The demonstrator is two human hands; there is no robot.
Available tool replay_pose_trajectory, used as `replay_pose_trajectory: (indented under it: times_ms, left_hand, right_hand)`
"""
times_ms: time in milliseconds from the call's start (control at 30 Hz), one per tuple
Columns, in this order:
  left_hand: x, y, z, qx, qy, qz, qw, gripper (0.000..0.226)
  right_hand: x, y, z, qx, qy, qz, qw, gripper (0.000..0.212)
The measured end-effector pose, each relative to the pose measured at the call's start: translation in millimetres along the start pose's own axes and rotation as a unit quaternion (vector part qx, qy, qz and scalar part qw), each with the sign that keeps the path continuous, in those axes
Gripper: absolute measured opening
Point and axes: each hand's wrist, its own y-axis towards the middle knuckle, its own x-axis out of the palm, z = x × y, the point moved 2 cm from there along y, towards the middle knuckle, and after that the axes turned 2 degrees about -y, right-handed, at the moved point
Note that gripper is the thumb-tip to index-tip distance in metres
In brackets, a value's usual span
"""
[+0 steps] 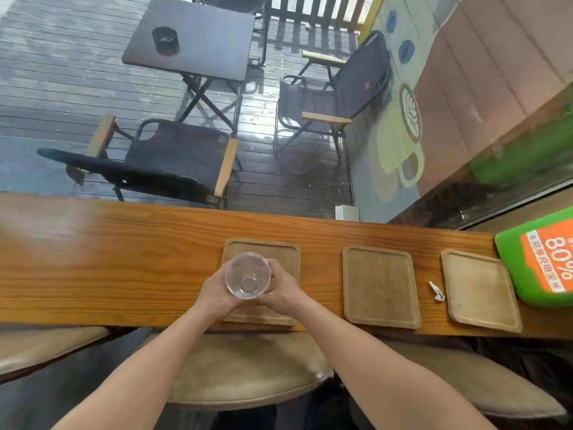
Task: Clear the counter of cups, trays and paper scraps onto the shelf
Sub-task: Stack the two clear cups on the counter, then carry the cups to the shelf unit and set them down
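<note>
Three wooden trays are laid in a row on the wooden counter (124, 259): the left tray (263, 249), the middle tray (380, 287) at three o'clock of it, the right tray (480, 290) further on. A paper scrap (436, 292) is seen between the last two, and a green sign (539, 259) just beside the right tray. Over the left tray a clear glass cup (247, 275) is clasped, the left hand (217, 290) at nine o'clock, the right hand (280, 288) at three o'clock

A café: a wooden window counter (124, 259) with serving trays (379, 287) overlooks folding patio chairs (173, 162).
</note>
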Motion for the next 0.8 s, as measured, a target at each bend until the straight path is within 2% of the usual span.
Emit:
replay_pose_trajectory:
  times_ms: [200,367,567,800]
  left_hand:
    - [7,-4,35,0.015,0.019,-0.017,1.000,0.076]
    - [41,-8,93,0.073,0.033,-0.071,0.994,0.064]
    - [138,-37,180,0.201,0.037,-0.146,0.968,0.079]
    - [292,-122,262,0.330,0.051,-0.231,0.914,0.077]
  right_hand:
    - [-29,-21,-11,-0.016,0.037,0.001,0.999,0.084]
    - [-85,-66,0,-0.016,0.070,0.055,0.996,0.072]
    - [-167,-158,60,-0.014,0.131,0.169,0.977,0.073]
    - [-236,-310,168,-0.017,0.208,0.355,0.911,0.075]
